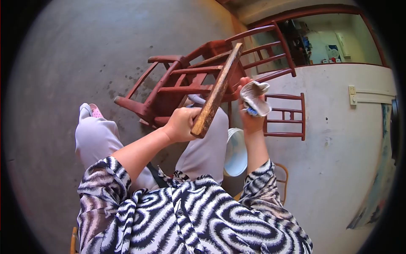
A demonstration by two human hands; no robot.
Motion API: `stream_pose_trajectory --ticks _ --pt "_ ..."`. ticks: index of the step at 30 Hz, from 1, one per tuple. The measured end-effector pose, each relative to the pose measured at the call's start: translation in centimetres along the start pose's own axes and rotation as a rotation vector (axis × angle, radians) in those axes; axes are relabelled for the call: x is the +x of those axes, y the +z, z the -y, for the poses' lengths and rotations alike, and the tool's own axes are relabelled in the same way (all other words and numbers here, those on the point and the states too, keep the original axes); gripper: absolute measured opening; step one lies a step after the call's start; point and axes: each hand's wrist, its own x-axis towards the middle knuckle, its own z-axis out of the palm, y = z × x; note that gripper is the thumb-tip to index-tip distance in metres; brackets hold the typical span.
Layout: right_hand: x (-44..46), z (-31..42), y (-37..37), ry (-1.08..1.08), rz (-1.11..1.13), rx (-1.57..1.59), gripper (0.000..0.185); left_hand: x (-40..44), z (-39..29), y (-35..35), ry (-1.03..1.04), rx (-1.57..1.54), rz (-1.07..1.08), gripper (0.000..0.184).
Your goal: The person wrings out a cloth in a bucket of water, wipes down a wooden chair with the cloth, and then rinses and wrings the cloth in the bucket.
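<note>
Currently, in the head view, the left hand (184, 125) grips the near end of a worn wooden rail (218, 91), fingers curled and pressed together around it; the rail slants upward in front of the tipped red wooden chair (169, 95), and I cannot tell how the 2 join. The right hand (249, 120) holds up a crumpled rag (255, 96), fingers extended close together behind it; whether the thumb pinches it, I cannot tell. The step looks like steadying the rail with the rag off it; bringing the 2 together would call for a short leftward reach and a firm left grip. Mind the rail's squared near end, the white bucket (236, 153) beside the right thigh, and the second red chair (285, 116) by the wall. Concrete floor (84, 63) stretches away to the left.
</note>
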Motion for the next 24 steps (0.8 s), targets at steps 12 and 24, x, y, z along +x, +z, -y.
stream_pose_trajectory --ticks 12,24 --pt "-5.6 -9.6 -1.3 0.352 -0.173 0.226 0.046 0.1 0.5 -0.1 0.111 0.096 -0.213 0.049" --pt "-6.7 -8.3 -2.6 0.418 -0.308 -0.343 0.048 0.0 0.5 -0.3 -0.078 -0.003 -0.122 0.026"
